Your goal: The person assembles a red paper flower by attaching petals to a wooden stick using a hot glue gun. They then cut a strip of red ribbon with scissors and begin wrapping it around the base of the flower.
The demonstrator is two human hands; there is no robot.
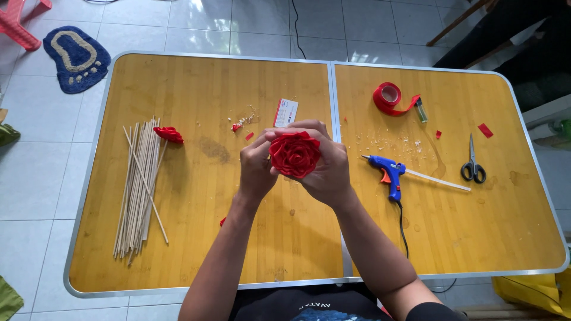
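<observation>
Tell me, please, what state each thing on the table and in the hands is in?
Rose: held in both hands, left hand and right hand.
Glue gun: lying on its side, stick in, cord attached.
Scissors: closed, lying flat.
Ribbon roll: partly unwound.
Sticks: lying in a loose bundle.
Small rose: on a stick.

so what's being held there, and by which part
A red ribbon rose, cupped around its sides and back by both hands, left hand and right hand, with the open bloom facing up.
</observation>
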